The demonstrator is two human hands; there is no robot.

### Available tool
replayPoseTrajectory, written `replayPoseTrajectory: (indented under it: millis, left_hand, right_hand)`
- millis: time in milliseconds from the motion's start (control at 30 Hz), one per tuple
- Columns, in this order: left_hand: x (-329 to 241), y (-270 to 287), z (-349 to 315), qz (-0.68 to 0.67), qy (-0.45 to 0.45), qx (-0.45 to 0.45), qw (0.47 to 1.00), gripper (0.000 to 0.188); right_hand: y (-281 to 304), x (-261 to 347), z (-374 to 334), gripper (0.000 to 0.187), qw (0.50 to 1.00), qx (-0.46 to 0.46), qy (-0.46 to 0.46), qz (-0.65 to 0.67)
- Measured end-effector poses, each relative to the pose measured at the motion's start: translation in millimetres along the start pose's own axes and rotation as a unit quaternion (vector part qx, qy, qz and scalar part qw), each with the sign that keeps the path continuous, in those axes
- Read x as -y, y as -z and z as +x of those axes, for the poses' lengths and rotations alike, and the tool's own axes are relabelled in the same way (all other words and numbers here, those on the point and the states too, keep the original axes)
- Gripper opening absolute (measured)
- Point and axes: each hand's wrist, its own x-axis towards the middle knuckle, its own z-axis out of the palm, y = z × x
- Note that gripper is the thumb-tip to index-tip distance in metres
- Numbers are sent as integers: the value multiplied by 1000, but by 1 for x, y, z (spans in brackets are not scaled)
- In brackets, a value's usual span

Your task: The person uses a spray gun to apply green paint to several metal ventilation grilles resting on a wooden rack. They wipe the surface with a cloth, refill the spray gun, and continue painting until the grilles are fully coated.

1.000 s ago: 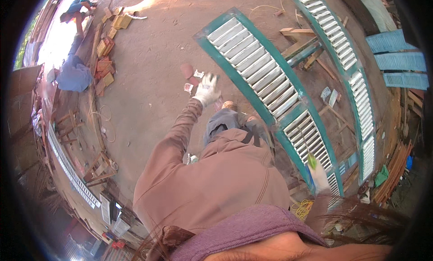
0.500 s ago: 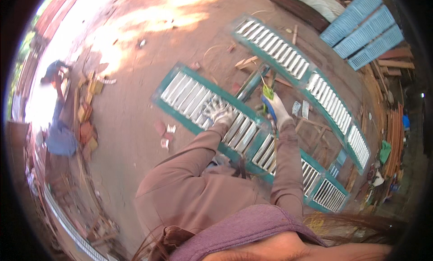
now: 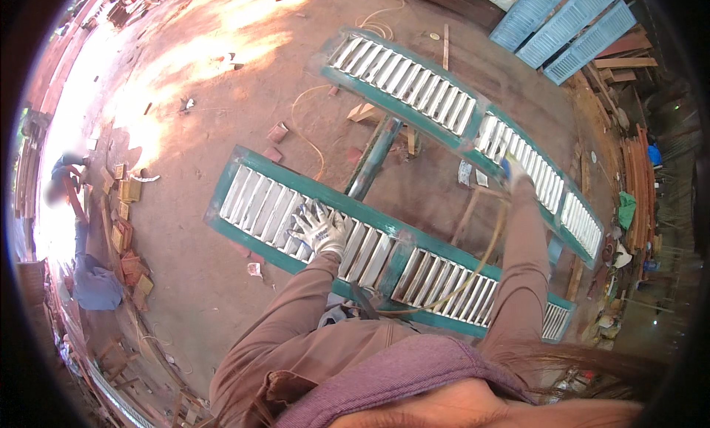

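My left hand [image 3: 322,234], in a white and grey glove, rests with fingers spread on the slats of the near louvred shutter [image 3: 401,261]. That shutter has a green frame and pale, worn slats. My right hand [image 3: 520,175] reaches out to the far shutter [image 3: 473,136], another green-framed one, beside its middle section. It is closed on a hand tool [image 3: 507,164], of which only a blue and yellowish bit shows, small and blurred. A thin yellowish hose [image 3: 484,259] curves beside my right forearm. My hand hides the tool's tip.
A green bar [image 3: 376,158] spans between the shutters. Light blue shutters [image 3: 568,32] lie at the back right, near stacked boards [image 3: 642,184]. A loose hose [image 3: 302,106] and brick pieces [image 3: 278,132] lie on the floor. At far left another person [image 3: 96,284] is among wooden blocks [image 3: 129,190].
My right hand has gone from the gap between the shutters out to the far shutter, with the tool. My left hand stays spread on the near shutter. The whole view has shifted.
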Motion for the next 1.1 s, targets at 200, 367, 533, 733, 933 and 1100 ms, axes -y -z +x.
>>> replayPoseTrajectory:
  millis: [200,367,533,733,933,1100]
  left_hand:
    - [-3,0,-2,11,7,5,1000,72]
    - [-4,-2,-1,34,2,-27,999,70]
    - [-2,-5,0,30,8,-17,999,69]
    - [-2,-3,0,21,9,-3,1000,69]
    - [-2,-3,-1,20,6,-28,999,70]
    - [-2,-7,0,23,7,-29,999,67]
  right_hand:
    - [-264,106,-27,29,912,382,147,-27]
    - [-263,99,36,29,941,292,168,-35]
    - [17,0,136,36,988,42,123,-81]
    - [176,-69,121,40,988,-149,-47,-21]
    - [-101,45,71,37,955,198,216,-53]
    - [-331,136,-7,28,902,408,131,-46]
